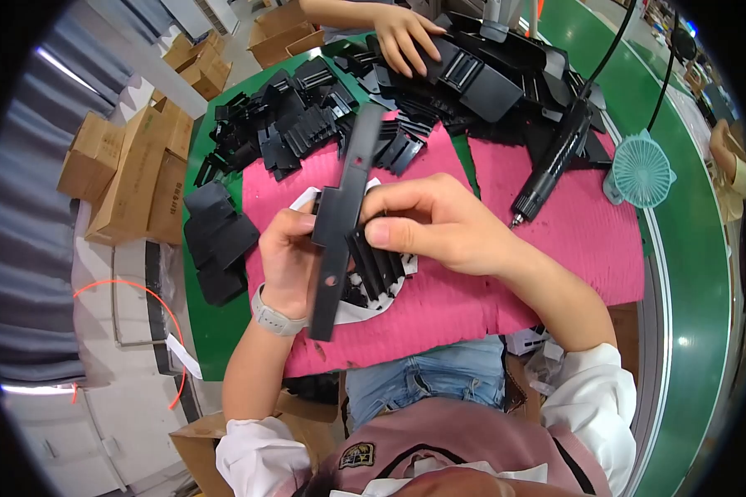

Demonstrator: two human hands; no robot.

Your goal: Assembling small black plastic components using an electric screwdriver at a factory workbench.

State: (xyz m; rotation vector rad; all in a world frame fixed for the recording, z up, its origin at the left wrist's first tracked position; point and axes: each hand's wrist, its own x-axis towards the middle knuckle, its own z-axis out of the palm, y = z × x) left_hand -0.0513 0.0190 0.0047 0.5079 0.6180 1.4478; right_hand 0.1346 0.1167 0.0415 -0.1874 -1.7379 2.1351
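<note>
Head cam's got my left hand (286, 248) pinching a long black strip (340, 215), my right hand (431, 228) gripping the ribbed black piece (375, 265) beside it, both above the pink mat (456, 306).

Left forearm (253, 369) runs steeply from near to far, leaning slightly right, wrist (284, 291) roughly in line; left grip (290, 258) closed, thumb (297, 222) bent with its tip pointing right, fingers mostly hidden. Right forearm (551, 290) angles in from near right toward far left, elbow bent and out to the right, wrist (502, 250) about straight. Right grip (449, 230) in a pinch, thumb (398, 237) stretched left, index (396, 199) arched on its far side, remaining fingers mostly out of sight, both grips close together.
</note>
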